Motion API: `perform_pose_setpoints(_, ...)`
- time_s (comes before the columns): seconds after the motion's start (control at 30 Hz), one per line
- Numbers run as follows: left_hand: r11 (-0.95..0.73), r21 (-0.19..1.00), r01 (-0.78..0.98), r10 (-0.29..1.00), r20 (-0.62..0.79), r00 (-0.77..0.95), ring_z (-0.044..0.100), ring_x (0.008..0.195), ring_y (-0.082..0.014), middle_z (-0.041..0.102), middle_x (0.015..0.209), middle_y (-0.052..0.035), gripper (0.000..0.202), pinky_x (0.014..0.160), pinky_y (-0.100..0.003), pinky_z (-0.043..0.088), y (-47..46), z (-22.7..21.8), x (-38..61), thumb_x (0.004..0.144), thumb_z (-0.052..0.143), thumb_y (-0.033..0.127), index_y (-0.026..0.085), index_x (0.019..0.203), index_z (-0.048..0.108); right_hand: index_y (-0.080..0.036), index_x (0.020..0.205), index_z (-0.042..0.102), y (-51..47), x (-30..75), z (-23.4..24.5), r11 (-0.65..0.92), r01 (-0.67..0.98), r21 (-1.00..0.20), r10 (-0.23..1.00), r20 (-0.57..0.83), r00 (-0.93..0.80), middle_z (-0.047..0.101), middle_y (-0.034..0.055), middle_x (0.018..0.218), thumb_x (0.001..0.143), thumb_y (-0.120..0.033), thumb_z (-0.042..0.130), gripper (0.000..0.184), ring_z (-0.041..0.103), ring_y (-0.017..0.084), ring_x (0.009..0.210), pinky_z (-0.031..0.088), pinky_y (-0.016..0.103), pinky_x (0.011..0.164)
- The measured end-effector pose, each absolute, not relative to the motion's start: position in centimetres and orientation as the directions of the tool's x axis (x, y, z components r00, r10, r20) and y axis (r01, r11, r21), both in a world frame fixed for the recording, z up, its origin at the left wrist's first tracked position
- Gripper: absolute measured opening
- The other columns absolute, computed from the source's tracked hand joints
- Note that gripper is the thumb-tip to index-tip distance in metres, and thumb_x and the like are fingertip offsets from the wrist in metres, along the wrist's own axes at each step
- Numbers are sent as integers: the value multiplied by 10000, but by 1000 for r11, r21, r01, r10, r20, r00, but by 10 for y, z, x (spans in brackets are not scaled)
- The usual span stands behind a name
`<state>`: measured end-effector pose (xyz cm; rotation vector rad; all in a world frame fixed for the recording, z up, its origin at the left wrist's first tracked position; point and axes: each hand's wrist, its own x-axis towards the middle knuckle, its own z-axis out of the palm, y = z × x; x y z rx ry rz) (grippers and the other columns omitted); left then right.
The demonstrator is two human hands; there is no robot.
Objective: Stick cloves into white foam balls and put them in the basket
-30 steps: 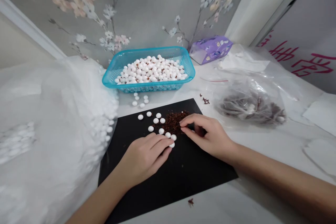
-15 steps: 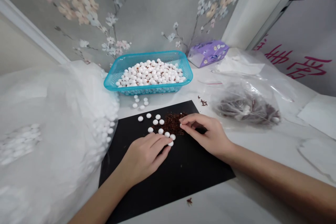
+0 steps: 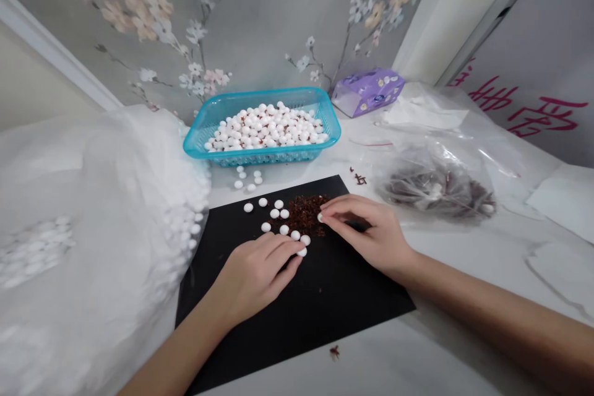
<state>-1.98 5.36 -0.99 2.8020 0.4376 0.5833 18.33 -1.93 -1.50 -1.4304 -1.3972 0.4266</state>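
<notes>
On a black mat point(image 3: 288, 334) lies a loose pile of small reddish-brown pieces point(image 3: 304, 213), with several white balls point(image 3: 284, 230) scattered along its left and near sides. My left hand point(image 3: 260, 269) is closed in a pinch on one white ball point(image 3: 301, 252) at the near end of that row. At the pile's right edge, my right hand point(image 3: 371, 232) pinches a small white ball point(image 3: 320, 217) between thumb and fingertips. Its other fingers are curled and partly hidden.
A blue basket point(image 3: 195, 148) full of white balls stands behind the mat. Left is a large translucent bag point(image 3: 106, 210) of white balls. To the right lie a clear bag point(image 3: 436, 192) of brown pieces and a purple tissue pack point(image 3: 369, 93). More white balls point(image 3: 251, 187) rest before the basket.
My right hand has shifted very slightly, and the white ball at its fingertips shows more clearly. The left hand stays in place on its ball.
</notes>
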Motion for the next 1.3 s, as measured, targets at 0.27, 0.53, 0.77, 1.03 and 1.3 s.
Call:
perform_pose_setpoints(0.27, -932, 279, 231, 324, 355, 877, 625, 769, -124, 680, 887, -11, 141, 679, -231, 487, 54, -8, -20, 872, 509, 172, 178, 971, 609, -188, 813, 643, -23, 177, -9, 158, 325, -932, 953, 230, 197, 684, 15, 727, 805, -215, 608, 45, 665, 121, 652, 540, 208, 595)
perform_pose_setpoints(0.53, -828, 491, 272, 445, 279, 851, 589, 678, -99, 669, 804, 17, 92, 615, -200, 461, 52, -5, -20, 843, 566, 192, 210, 908, 628, -192, 820, 650, -25, 174, -12, 233, 460, -857, 954, 293, 63, 617, 20, 794, 832, -191, 572, 79, 529, 68, 545, 445, 193, 498)
perform_pose_setpoints(0.77, -741, 573, 350, 532, 183, 827, 538, 606, -75, 578, 701, 36, 40, 527, -170, 399, 45, -5, -14, 813, 604, 224, 214, 830, 638, -189, 807, 658, -28, 168, -12, 169, 446, -879, 974, 218, 61, 510, -8, 769, 830, -192, 578, 84, 402, 46, 495, 368, 189, 451)
perform_pose_setpoints(1.03, -698, 572, 431, 611, 160, 775, 474, 529, -66, 531, 632, 54, 49, 494, -169, 368, 47, -3, -12, 787, 625, 257, 226, 798, 661, -193, 835, 659, -30, 168, -16, 152, 440, -885, 981, 191, 45, 505, -1, 765, 866, -196, 536, 126, 455, 67, 561, 381, 197, 496)
perform_pose_setpoints(1.3, -668, 595, 448, 631, 133, 764, 449, 498, -62, 519, 601, 60, 40, 468, -169, 354, 48, -3, -10, 767, 642, 252, 227, 759, 672, -203, 893, 622, -36, 165, -18, 286, 659, -695, 944, 322, -70, 566, 27, 810, 899, -207, 471, 151, 578, 106, 685, 462, 207, 599)
